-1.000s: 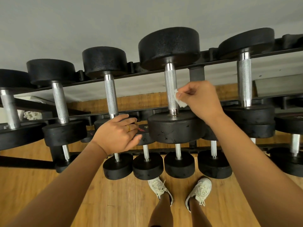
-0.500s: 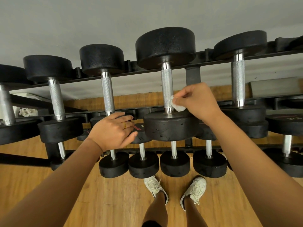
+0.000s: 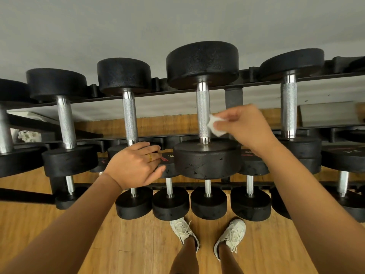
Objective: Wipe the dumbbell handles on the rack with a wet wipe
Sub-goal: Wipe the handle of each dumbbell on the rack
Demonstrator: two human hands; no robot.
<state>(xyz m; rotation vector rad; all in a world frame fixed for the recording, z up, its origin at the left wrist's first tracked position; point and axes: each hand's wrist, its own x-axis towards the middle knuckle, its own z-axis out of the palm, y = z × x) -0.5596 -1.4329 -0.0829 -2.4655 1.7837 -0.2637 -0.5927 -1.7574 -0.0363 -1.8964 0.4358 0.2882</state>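
Pinching between thumb and fingertips, the right hand [image 3: 245, 129] closes its grip on a small folded white wet wipe [image 3: 216, 126]. One edge of the wipe touches the right side of the knurled steel handle [image 3: 203, 115] of the largest dumbbell [image 3: 207, 159]. The contact is low on the bar, just above the smooth collar where the bar enters the near head. That dumbbell lies across the top tier of the black rack [image 3: 234, 95], its far head at the back rail and its near head toward the person.

The left hand [image 3: 136, 165] has an open grip, with the fingers straight and relaxed and holding nothing. It is laid palm-down over the near head of the neighbouring dumbbell [image 3: 124, 76] to the left, which it mostly hides. A gold ring [image 3: 150, 157] sits on one finger.

Further dumbbells line the top tier on both sides, their silver handles well apart from the wipe. Smaller dumbbells [image 3: 170, 204] sit in a row on the lower tier, beneath the hands. Below them are a wooden floor [image 3: 138, 244] and a pair of white sneakers [image 3: 231, 234]. A grey wall [image 3: 177, 20] rises behind the rack.
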